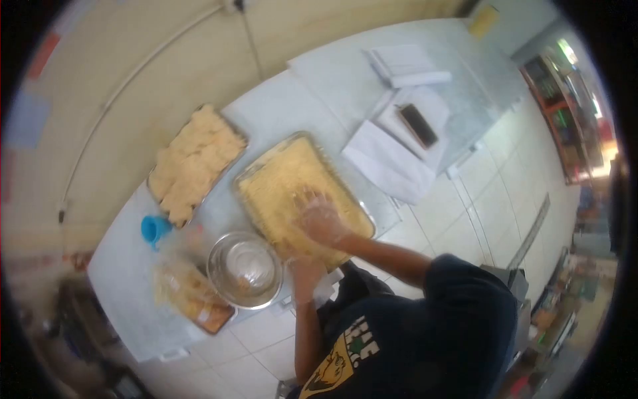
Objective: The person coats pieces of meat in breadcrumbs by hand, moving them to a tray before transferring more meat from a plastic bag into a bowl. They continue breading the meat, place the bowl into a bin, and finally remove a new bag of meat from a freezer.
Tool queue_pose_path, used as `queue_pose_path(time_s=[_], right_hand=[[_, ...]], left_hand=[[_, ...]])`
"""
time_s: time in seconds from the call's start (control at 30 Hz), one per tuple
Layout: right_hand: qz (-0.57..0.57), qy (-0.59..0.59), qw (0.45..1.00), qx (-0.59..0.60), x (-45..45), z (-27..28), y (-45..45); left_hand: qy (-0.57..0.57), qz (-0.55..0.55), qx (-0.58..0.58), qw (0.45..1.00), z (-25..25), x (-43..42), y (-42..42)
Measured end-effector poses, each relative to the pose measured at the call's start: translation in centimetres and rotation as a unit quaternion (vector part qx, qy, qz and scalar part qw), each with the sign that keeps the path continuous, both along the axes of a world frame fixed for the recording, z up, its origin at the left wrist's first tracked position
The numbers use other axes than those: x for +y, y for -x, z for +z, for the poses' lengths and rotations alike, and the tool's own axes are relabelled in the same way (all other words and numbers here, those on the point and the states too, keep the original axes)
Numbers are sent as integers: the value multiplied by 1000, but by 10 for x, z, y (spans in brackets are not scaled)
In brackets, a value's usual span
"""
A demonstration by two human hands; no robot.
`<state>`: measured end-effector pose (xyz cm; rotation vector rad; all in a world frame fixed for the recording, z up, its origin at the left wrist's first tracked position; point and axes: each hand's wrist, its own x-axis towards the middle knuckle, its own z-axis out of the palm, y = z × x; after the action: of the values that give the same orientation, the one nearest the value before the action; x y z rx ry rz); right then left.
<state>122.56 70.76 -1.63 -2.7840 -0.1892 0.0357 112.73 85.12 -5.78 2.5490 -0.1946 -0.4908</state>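
Observation:
A large rectangular tray holds a flat yellow, crumbly or dough-like layer. My right hand lies palm down on this layer, fingers spread, apparently in a clear glove. At the tray's near left edge is my left hand, also seemingly gloved. Its fingers are blurred, and their grip cannot be made out. Just left of that hand stands a shiny metal bowl with a few crumbs inside.
A second tray with pale, lumpy pieces lies near the wall. Beside it are a blue cup and a plastic bag over an orange-brown item. White cloths or papers and a dark phone-like object lie right.

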Motion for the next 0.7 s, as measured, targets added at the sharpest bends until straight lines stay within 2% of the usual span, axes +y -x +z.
queue_pose_path(time_s=[0.03, 0.07, 0.13, 0.17, 0.2, 0.27, 0.3, 0.33, 0.37, 0.4, 0.47, 0.53, 0.6, 0.63, 0.7], right_hand=[[-20, -37, 995, 88, -9, 13, 13], [-39, -78, 981, 173, -18, 21, 23], [-89, -104, 968, 212, -29, 22, 39], [-125, -134, 950, 251, -33, 20, 44], [-136, -139, 949, 250, -35, 14, 47], [-182, -205, 938, 213, -33, -3, 45], [-194, -213, 934, 211, -34, -8, 44], [-192, -237, 927, 219, -34, -12, 45], [-190, -263, 918, 227, -34, -16, 45], [-200, -270, 914, 226, -35, -25, 46], [-168, -309, 933, 80, -32, -49, 51], [-173, -311, 928, 113, -25, -49, 40], [-175, -312, 922, 146, -22, -36, 25], [-155, -322, 925, 126, -22, -23, 17], [-137, -336, 926, 107, -3, -20, -2]], left_hand=[[-85, -89, 60, 991, 0, -2, 2], [-81, -104, 59, 990, 5, -9, 2], [-79, -46, -41, 995, 20, -25, -3], [-78, -58, -43, 994, 1, -27, -2], [-54, -14, -64, 996, -35, -23, 1], [-34, 16, -85, 996, -64, -20, 2], [101, 74, -12, 992, -69, -19, 1], [230, 141, 54, 961, -74, -18, -1], [289, 173, 78, 938, -82, -16, -2], [304, 172, 81, 934, -90, -8, -4], [308, 140, 80, 938, -118, 20, -8], [196, -6, 96, 976, -136, 58, -17], [62, -151, 159, 974, -55, 37, -33], [243, -7, 113, 964, -23, 11, -33], [404, 137, 63, 902, 27, -17, -49]])
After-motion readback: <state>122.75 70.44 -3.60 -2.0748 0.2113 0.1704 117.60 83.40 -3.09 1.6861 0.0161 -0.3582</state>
